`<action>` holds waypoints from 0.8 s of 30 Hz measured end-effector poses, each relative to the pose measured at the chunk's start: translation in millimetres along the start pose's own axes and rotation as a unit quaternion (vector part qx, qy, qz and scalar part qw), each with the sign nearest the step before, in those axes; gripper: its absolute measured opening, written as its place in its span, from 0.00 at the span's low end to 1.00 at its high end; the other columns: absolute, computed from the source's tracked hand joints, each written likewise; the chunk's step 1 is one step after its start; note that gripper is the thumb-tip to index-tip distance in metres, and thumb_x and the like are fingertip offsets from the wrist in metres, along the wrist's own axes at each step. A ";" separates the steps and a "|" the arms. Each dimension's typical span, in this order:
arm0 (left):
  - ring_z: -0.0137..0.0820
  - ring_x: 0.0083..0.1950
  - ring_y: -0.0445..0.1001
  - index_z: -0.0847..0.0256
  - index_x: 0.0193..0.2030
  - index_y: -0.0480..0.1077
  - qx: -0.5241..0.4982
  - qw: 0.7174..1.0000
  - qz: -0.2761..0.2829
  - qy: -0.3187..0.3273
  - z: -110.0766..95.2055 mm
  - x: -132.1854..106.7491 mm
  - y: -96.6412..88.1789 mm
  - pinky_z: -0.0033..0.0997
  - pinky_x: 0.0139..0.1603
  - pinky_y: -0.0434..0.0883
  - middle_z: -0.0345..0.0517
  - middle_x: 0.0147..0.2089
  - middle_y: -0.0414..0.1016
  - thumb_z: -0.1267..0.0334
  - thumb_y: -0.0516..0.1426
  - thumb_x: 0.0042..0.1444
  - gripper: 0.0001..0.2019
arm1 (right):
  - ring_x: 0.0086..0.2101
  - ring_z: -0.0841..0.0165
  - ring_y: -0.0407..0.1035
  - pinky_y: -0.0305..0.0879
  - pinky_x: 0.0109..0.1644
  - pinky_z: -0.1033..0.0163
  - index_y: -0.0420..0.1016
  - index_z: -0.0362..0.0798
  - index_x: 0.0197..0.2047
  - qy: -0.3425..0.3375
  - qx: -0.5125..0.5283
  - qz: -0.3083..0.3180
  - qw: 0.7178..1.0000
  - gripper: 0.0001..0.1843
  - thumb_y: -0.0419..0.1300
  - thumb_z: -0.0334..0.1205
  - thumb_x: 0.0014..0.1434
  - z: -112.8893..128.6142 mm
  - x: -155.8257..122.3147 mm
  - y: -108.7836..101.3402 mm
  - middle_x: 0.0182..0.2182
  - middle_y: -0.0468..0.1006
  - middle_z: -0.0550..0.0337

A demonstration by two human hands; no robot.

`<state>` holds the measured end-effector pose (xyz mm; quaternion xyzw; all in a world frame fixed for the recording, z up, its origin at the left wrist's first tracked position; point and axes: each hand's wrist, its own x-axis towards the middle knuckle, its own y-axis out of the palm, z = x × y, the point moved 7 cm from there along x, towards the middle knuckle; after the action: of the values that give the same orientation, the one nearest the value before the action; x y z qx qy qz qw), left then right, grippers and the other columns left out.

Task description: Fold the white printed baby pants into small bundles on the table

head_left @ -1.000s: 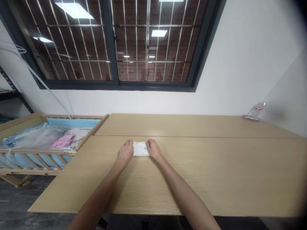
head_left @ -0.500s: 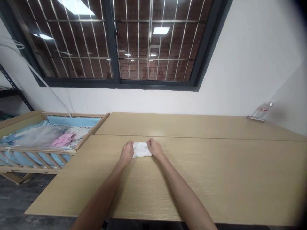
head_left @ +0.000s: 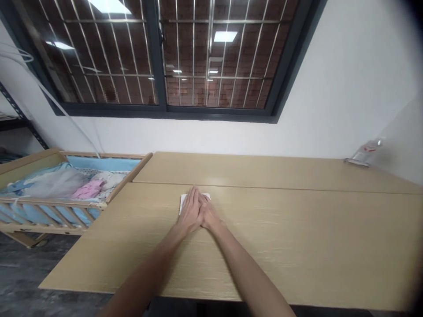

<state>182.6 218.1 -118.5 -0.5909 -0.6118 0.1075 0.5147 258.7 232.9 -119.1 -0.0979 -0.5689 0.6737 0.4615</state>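
Under your two hands, near the middle of the desk (head_left: 297, 229), lies a small folded white cloth (head_left: 183, 200), almost wholly covered; only its left edge and a sliver of its far right corner show. Your left hand (head_left: 191, 212) lies flat on it, fingers straight and together, pointing away from you. Your right hand (head_left: 206, 213) rests just beside and against the left one, its fingers also laid over the cloth. Neither hand has a closed grip: both palms press down flat, grasping nothing. The cloth sits just on your side of the seam where the two pale wooden desk tops meet.

Off to your left, touching the desk's corner, stands a wooden crib (head_left: 49, 207) with slatted sides, holding blue bedding, a grey gauzy fabric (head_left: 53, 183) and a pink garment (head_left: 86, 190). At the desk's far right corner, against the white wall, stands a small clear object (head_left: 363, 154) with a red mark. Above the desk runs a dark-framed window (head_left: 158, 57) with metal bars.
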 end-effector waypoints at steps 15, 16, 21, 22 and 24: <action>0.47 0.79 0.41 0.74 0.75 0.48 0.103 0.987 0.064 -0.107 46.4 -13.8 13.4 0.52 0.77 0.45 0.67 0.78 0.45 0.43 0.36 0.70 0.38 | 0.74 0.57 0.39 0.37 0.76 0.46 0.48 0.38 0.76 0.116 -0.013 0.059 0.991 0.35 0.40 0.47 0.73 -32.5 -7.6 10.1 0.75 0.47 0.45; 0.47 0.79 0.41 0.74 0.75 0.47 0.107 0.986 0.057 -0.111 48.1 -14.9 13.5 0.52 0.77 0.45 0.67 0.78 0.45 0.43 0.37 0.70 0.38 | 0.74 0.57 0.39 0.37 0.76 0.46 0.46 0.39 0.77 0.130 -0.003 0.061 0.990 0.36 0.39 0.50 0.73 -38.0 -9.7 9.0 0.75 0.46 0.46; 0.49 0.79 0.42 0.76 0.74 0.47 0.096 0.993 0.032 -0.067 48.5 -15.1 0.3 0.53 0.77 0.46 0.69 0.78 0.45 0.44 0.39 0.70 0.38 | 0.74 0.55 0.37 0.36 0.76 0.47 0.41 0.37 0.77 0.166 0.037 0.079 0.982 0.41 0.37 0.58 0.73 -55.1 -17.3 3.0 0.75 0.43 0.43; 0.48 0.79 0.43 0.74 0.74 0.48 0.082 0.996 0.034 -0.034 45.4 -14.0 -4.7 0.52 0.77 0.47 0.68 0.77 0.47 0.44 0.41 0.70 0.37 | 0.74 0.55 0.36 0.36 0.76 0.46 0.41 0.37 0.77 0.158 0.046 0.072 0.984 0.41 0.38 0.58 0.73 -55.2 -17.3 -0.4 0.75 0.43 0.43; 0.44 0.77 0.52 0.67 0.73 0.53 0.046 0.998 0.045 0.028 39.7 -12.2 -15.0 0.50 0.76 0.51 0.62 0.75 0.55 0.45 0.43 0.70 0.33 | 0.74 0.54 0.37 0.39 0.75 0.45 0.44 0.40 0.77 0.134 0.056 0.029 0.989 0.40 0.42 0.58 0.72 -53.4 -16.0 -12.2 0.75 0.45 0.43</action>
<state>140.5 222.7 -131.3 -0.5964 -0.5646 0.1416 0.5527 308.8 256.4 -132.8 -0.1779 -0.4603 0.6982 0.5187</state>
